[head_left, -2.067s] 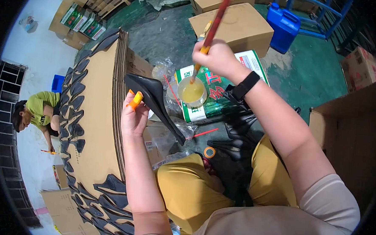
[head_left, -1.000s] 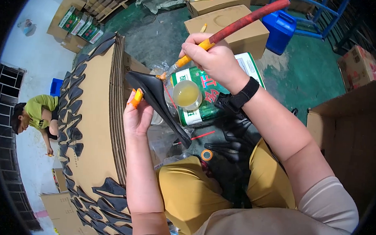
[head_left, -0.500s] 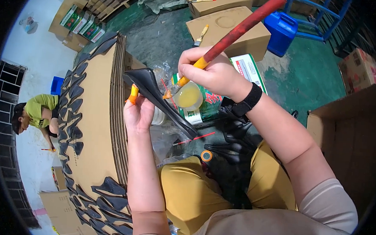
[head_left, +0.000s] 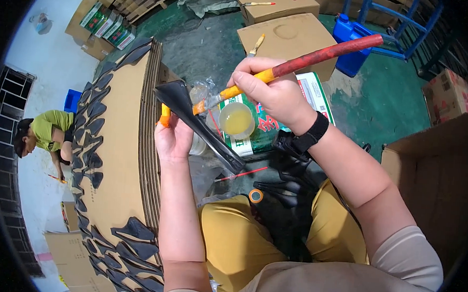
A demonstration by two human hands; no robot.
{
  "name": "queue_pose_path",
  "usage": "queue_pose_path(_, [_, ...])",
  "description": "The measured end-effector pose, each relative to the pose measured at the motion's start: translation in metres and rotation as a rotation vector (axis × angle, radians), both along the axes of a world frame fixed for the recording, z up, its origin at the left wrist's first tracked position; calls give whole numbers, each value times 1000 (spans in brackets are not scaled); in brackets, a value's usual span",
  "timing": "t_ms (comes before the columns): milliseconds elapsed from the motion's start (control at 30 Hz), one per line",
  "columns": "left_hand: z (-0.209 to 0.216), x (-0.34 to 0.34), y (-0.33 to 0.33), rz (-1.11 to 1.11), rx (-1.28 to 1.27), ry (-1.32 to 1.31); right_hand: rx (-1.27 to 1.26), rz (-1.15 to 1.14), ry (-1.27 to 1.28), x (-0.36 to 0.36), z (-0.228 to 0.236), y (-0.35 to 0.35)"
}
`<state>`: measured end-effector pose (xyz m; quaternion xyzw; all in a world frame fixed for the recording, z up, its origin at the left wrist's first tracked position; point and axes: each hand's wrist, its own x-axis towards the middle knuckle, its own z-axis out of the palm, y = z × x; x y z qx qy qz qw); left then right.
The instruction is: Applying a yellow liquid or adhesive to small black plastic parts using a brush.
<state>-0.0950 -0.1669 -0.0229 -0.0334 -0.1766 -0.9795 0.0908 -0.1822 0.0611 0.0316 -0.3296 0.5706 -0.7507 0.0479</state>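
A long black shoe sole (head_left: 180, 103), wide at its top end and narrow in the middle, is held tilted in my left hand (head_left: 174, 140). An orange cover wraps one fingertip of that hand. My right hand (head_left: 271, 90) is closed round a paintbrush (head_left: 302, 59) with a red and yellow handle. The brush's bristles are at the sole's right edge; whether they touch it I cannot tell. Below the brush, a clear cup of yellow liquid (head_left: 237, 119) stands on a green and white box (head_left: 315, 97).
Many black soles (head_left: 94, 138) lie on stacked cardboard (head_left: 124, 119) at my left. More soles (head_left: 282, 191) are near my knees, beside an orange roll (head_left: 256, 195). Cartons (head_left: 287, 32), a spare brush (head_left: 257, 44) and a blue jerrycan (head_left: 350, 46) stand ahead. A co-worker (head_left: 49, 131) crouches far left.
The paintbrush has swung lower and its bristles have moved left and up, to the sole's edge. My left hand and the sole have barely moved.
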Motion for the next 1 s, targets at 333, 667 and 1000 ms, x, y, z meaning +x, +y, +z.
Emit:
queue_pose_path(333, [4, 0, -6, 148, 32, -180, -21, 156, -136, -4, 1, 7])
queue_pose_path(667, [-4, 3, -26, 40, 73, 9, -65, 240, -210, 0, -1, 4])
queue_pose_path(1000, [11, 14, -35, 215, 72, 16, -145, 399, -397, -6, -9, 6])
